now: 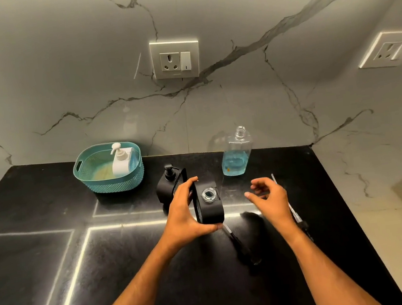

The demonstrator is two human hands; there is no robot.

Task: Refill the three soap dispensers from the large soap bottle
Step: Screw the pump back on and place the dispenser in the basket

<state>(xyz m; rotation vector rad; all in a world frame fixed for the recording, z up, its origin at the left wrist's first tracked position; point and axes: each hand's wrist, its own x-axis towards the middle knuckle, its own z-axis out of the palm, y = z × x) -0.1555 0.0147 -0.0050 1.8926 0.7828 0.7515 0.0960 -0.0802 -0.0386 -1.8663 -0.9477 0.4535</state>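
Observation:
My left hand (186, 213) grips a black soap dispenser (210, 205) at the counter's middle; its pump is off and its round neck stands open. My right hand (270, 198) hovers just right of it, fingers apart, holding nothing. Two removed pumps with dip tubes lie on the counter: one (239, 242) below the dispenser, one (293, 212) under my right hand. Behind stands a second black dispenser (166, 185) with its pump on. The large clear soap bottle (235, 154), uncapped and about a third full of blue soap, stands by the wall. A white dispenser (121, 162) sits in the teal basket (97, 182).
The black counter (107, 265) carries bright reflected light strips. Its right edge meets a pale marble surface (394, 230). A socket plate (175, 59) sits on the marble wall above, and another socket (390, 49) is on the right wall.

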